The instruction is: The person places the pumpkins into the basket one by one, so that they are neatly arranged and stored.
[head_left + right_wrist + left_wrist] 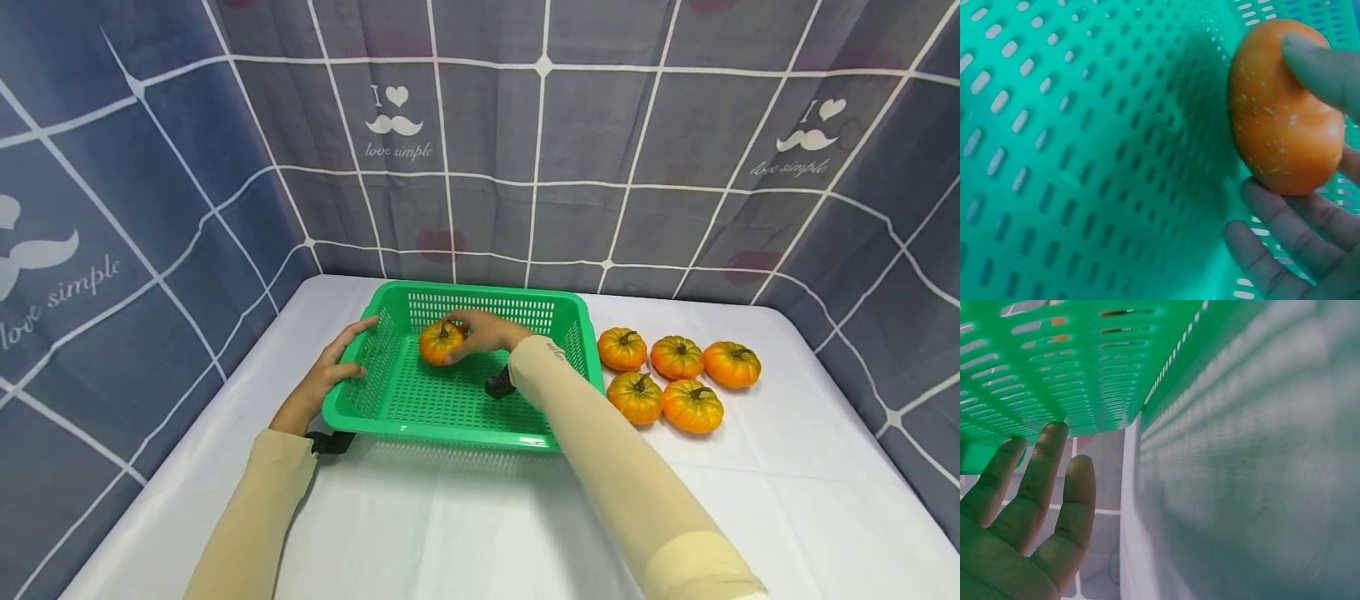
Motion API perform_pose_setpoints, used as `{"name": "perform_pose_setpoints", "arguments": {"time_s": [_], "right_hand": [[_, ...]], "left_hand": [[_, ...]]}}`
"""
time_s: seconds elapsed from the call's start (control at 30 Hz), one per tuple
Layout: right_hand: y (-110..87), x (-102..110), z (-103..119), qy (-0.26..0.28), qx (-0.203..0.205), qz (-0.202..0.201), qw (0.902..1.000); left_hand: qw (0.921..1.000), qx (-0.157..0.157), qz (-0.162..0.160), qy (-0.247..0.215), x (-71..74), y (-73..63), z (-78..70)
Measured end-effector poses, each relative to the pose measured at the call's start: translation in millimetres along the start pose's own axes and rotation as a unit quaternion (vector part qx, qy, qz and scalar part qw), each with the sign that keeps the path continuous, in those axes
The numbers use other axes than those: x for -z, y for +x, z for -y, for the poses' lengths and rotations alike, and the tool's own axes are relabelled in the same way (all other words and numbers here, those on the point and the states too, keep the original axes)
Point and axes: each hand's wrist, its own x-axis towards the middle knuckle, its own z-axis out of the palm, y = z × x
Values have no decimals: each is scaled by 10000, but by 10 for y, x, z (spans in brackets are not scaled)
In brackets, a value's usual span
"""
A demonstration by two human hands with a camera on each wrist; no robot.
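Observation:
A small orange pumpkin (441, 343) is in my right hand (483, 332), inside the green plastic basket (465, 435). The right wrist view shows the thumb on one side of the pumpkin (1285, 112) and fingertips (1257, 190) at the other, close over the perforated floor. My left hand (324, 379) holds the basket's left end, thumb over the rim. Seen from the left wrist, three of its fingers (1047, 450) lie along the outside of the slotted wall (1072, 381).
Several more small pumpkins (636, 398) sit in two rows right beside the basket's right end. A white cloth (465, 525) covers the table. Grey-blue checked curtains (487, 125) stand behind and at both sides.

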Motion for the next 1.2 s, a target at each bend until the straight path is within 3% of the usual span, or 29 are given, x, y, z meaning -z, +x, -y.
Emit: {"name": "perform_pose_setpoints", "arguments": {"time_s": [0.33,0.9,1.2], "right_hand": [[64,-71,-3,-305,-282,-199,9989],[119,-254,16,-608,19,-253,9978],[142,-252,6,-838,101,-348,9958]], "left_hand": [[9999,-10,-5,-159,-14,21,-31],[9992,38,-43,-396,-67,-131,1],[9991,39,50,-410,-55,-66,-17]]}}
